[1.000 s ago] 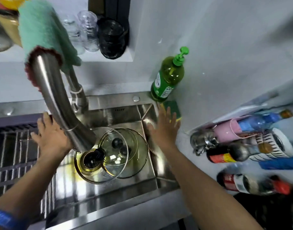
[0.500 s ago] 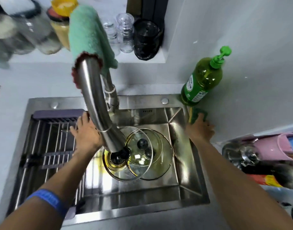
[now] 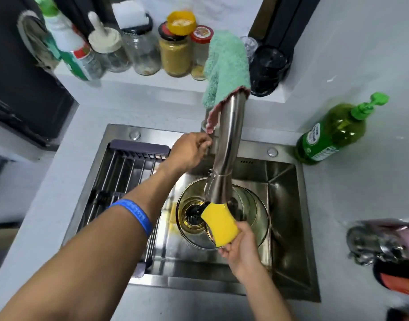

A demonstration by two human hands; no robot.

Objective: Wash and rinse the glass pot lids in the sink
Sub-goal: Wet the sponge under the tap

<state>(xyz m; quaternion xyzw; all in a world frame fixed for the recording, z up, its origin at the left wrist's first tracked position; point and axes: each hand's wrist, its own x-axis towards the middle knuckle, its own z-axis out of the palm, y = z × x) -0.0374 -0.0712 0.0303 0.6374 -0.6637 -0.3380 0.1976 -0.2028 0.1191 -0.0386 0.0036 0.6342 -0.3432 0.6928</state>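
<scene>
Wetting sponge before scrubbing lids.
Right hand point(image 3: 239, 247) pinches yellow rectangular sponge point(image 3: 219, 224) under steel faucet spout point(image 3: 224, 158); left hand point(image 3: 189, 151) curls at faucet base, grip unclear. Glass pot lids point(image 3: 252, 212) lie just beyond right hand. Open flow gently, soak evenly.

Yellow sponge point(image 3: 219, 224) in right hand point(image 3: 240, 249) over sink point(image 3: 289, 251)

A pale grey countertop point(image 3: 87, 126) surrounded my work, under even, soft light. Behind it ran a white ledge point(image 3: 134, 78) crowded with glass jars point(image 3: 175, 54), flanked by a dark appliance point(image 3: 20, 89) and a black frame point(image 3: 284, 26).
</scene>
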